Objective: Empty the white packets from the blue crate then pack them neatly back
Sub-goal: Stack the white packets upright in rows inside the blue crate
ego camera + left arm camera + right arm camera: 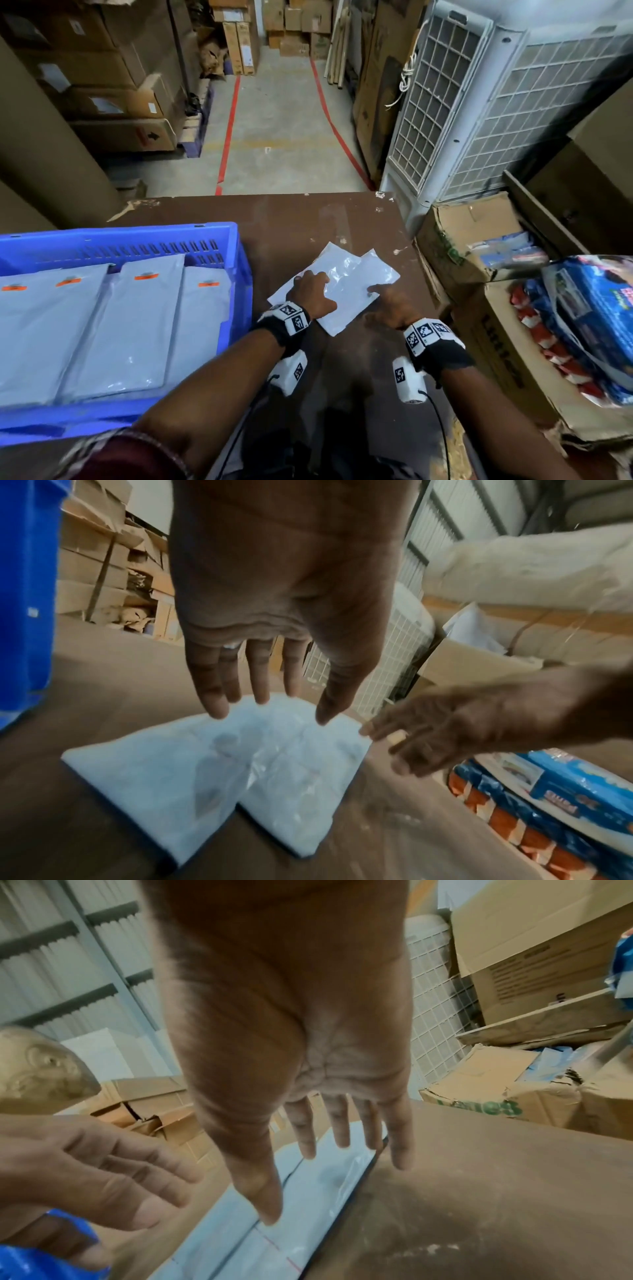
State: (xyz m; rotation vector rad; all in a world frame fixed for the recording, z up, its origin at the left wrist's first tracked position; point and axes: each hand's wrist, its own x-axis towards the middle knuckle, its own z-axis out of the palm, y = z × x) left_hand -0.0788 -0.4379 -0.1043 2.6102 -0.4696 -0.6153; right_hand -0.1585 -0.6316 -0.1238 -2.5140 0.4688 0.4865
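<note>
The blue crate (236, 260) stands at the left of the brown table (291, 222) and holds several flat white packets (130, 325) with orange labels. Two more white packets (346, 277) lie overlapping on the table to the crate's right. My left hand (311, 294) lies flat on their near left part, fingers straight. At their right edge my right hand (387, 305) touches them with straight fingers. The left wrist view has the left hand (270, 710) spread over the packets (171, 777). In the right wrist view the right hand (325, 1185) reaches their edge (240, 1245).
Open cardboard boxes (479, 240) crowd the table's right side, one heaped with blue and red packages (582, 308). White grille units (445, 102) stand behind them. Past the table's far edge (274, 197) runs a floor aisle with red lines between stacked cartons.
</note>
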